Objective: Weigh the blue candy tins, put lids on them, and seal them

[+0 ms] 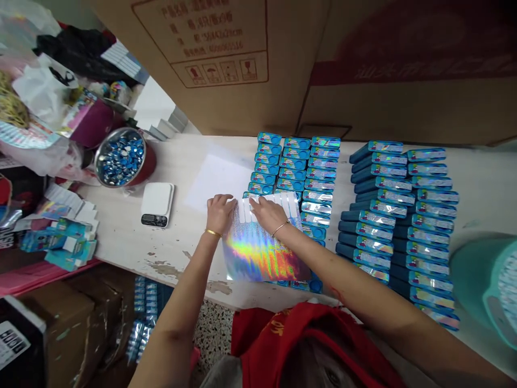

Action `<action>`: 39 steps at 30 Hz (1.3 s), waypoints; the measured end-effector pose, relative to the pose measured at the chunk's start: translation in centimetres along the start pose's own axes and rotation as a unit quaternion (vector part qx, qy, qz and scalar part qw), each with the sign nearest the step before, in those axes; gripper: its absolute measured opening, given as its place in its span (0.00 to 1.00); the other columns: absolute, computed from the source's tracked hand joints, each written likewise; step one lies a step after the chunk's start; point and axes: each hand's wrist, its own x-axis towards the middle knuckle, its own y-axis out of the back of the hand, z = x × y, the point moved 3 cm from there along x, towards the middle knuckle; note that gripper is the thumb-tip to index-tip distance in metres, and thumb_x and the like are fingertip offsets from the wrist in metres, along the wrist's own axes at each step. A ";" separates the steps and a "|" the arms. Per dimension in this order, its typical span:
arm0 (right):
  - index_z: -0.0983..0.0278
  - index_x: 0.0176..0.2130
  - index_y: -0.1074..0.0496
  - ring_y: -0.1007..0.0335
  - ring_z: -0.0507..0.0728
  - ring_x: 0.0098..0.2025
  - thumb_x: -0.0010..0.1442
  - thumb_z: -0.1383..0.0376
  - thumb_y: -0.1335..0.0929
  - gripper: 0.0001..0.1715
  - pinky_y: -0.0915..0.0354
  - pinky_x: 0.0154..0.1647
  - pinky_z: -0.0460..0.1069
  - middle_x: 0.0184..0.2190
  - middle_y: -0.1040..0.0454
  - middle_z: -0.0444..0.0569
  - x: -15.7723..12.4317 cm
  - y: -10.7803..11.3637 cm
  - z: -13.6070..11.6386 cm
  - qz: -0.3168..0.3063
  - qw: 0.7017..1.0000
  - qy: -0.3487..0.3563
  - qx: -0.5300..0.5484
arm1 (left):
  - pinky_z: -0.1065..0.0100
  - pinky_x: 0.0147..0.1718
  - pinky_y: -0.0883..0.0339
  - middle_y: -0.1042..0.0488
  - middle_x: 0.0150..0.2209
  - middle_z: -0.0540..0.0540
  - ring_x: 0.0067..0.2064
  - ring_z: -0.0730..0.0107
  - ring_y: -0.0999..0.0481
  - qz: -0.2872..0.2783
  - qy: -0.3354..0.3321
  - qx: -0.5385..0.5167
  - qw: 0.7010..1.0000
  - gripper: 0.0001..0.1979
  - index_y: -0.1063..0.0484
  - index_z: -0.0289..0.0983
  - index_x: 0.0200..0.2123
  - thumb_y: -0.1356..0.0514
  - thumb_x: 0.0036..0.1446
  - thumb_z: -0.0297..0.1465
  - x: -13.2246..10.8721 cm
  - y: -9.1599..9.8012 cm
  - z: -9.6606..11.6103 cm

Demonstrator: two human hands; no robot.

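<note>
A shiny holographic sticker sheet [262, 253] lies over part of the rows of small blue boxes [293, 161], its rainbow glare towards me. Along its far edge runs a row of pale narrow strips. My left hand [220, 213] grips the sheet's far left corner between thumb and fingers. My right hand [267, 214] rests over the strips, its fingertips pinched at the far edge, a little right of the left hand. Whether a strip has come loose under those fingers cannot be made out. Both hands wear a thin bracelet at the wrist.
More blue boxes [383, 199] stand in rows at the right, beside a turquoise bucket [472, 275]. A large cardboard carton [242, 108] walls off the back. To the left are a white digital scale [157, 199], a bowl of blue gems [123, 159] and white paper [218, 180].
</note>
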 end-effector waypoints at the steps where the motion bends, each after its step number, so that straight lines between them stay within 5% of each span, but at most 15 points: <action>1: 0.63 0.64 0.44 0.31 0.62 0.46 0.68 0.61 0.45 0.27 0.37 0.36 0.52 0.51 0.33 0.59 -0.1 0.0 0.1 0.001 1.000 -0.002 -0.001 | 0.57 0.42 0.47 0.25 0.49 0.46 0.49 0.58 0.33 0.007 -0.010 -0.004 1.000 0.11 0.25 0.43 0.42 0.47 0.62 0.29 -0.4 0.0 0.1; 7: 0.62 0.63 0.43 0.32 0.62 0.45 0.68 0.61 0.45 0.27 0.37 0.37 0.52 0.50 0.32 0.59 -0.2 0.3 0.0 0.005 1.000 -0.010 0.016 | 0.60 0.40 0.46 0.24 0.40 0.45 0.43 0.62 0.30 0.054 -0.010 -0.074 0.996 0.04 0.28 0.39 0.37 0.43 0.59 0.30 -5.8 3.8 2.8; 10: 0.64 0.62 0.40 0.32 0.62 0.46 0.67 0.61 0.43 0.26 0.37 0.40 0.52 0.49 0.32 0.59 -0.3 0.3 0.2 0.024 0.996 -0.010 0.089 | 0.62 0.41 0.44 0.26 0.33 0.49 0.38 0.67 0.29 0.137 0.084 -0.190 0.969 0.03 0.31 0.39 0.32 0.41 0.58 0.32 -8.4 7.2 5.3; 13: 0.67 0.56 0.34 0.32 0.60 0.45 0.67 0.54 0.44 0.27 0.37 0.44 0.52 0.43 0.29 0.57 -2.3 0.7 0.9 0.111 0.947 -0.007 0.303 | 0.66 0.38 0.40 0.28 0.31 0.50 0.35 0.71 0.30 0.222 0.228 -0.375 0.871 0.06 0.31 0.38 0.31 0.38 0.55 0.35 -9.1 8.7 7.6; 17: 0.65 0.43 0.29 0.33 0.54 0.31 0.63 0.41 0.47 0.36 0.35 0.36 0.49 0.31 0.29 0.48 -8.2 0.5 2.8 0.149 0.801 -0.036 0.579 | 0.71 0.34 0.38 0.30 0.26 0.52 0.30 0.74 0.31 0.204 0.320 -0.582 0.719 0.12 0.32 0.37 0.28 0.33 0.48 0.36 -7.4 6.6 11.1; 21: 0.63 0.33 0.31 0.37 0.52 0.27 0.55 0.42 0.35 0.26 0.38 0.30 0.47 0.25 0.32 0.44 -13.2 0.0 4.5 0.148 0.738 -0.101 0.651 | 0.72 0.32 0.36 0.29 0.25 0.52 0.29 0.76 0.30 0.134 0.339 -0.660 0.657 0.13 0.33 0.37 0.26 0.32 0.44 0.35 -5.7 3.4 14.9; 23: 0.63 0.28 0.33 0.39 0.51 0.26 0.55 0.46 0.34 0.23 0.39 0.29 0.47 0.23 0.34 0.42 -14.1 0.0 5.4 0.170 0.728 -0.119 0.654 | 0.71 0.33 0.35 0.28 0.25 0.51 0.29 0.74 0.29 0.106 0.334 -0.663 0.662 0.12 0.32 0.37 0.26 0.33 0.44 0.35 -5.1 2.2 16.2; 26: 0.62 0.26 0.34 0.40 0.51 0.25 0.58 0.50 0.36 0.19 0.41 0.29 0.47 0.21 0.36 0.42 -13.3 0.8 6.9 0.204 0.750 -0.120 0.618 | 0.69 0.34 0.34 0.29 0.26 0.51 0.31 0.73 0.29 0.100 0.317 -0.639 0.693 0.11 0.33 0.37 0.26 0.34 0.46 0.35 -3.7 1.2 16.4; 29: 0.62 0.26 0.35 0.40 0.52 0.25 0.60 0.54 0.38 0.18 0.43 0.28 0.46 0.20 0.36 0.42 -10.4 2.2 7.7 0.214 0.816 -0.104 0.527 | 0.68 0.36 0.34 0.31 0.26 0.51 0.31 0.72 0.30 0.139 0.310 -0.584 0.737 0.10 0.34 0.38 0.27 0.36 0.49 0.35 -1.8 0.6 14.7; 34: 0.64 0.28 0.30 0.32 0.57 0.34 0.61 0.62 0.39 0.14 0.43 0.33 0.48 0.30 0.26 0.51 -4.8 3.3 7.6 0.138 0.956 -0.110 0.235 | 0.58 0.45 0.38 0.31 0.36 0.47 0.40 0.64 0.31 0.168 0.328 -0.329 0.869 0.05 0.31 0.38 0.27 0.39 0.51 0.33 0.2 -0.8 11.6; 39: 0.68 0.49 0.32 0.29 0.62 0.41 0.64 0.61 0.40 0.19 0.42 0.38 0.51 0.39 0.24 0.57 -3.6 1.8 7.2 0.098 0.977 -0.152 0.112 | 0.49 0.46 0.42 0.34 0.44 0.41 0.49 0.50 0.35 0.090 0.330 -0.153 0.927 0.07 0.30 0.38 0.34 0.39 0.53 0.35 0.4 -2.4 11.8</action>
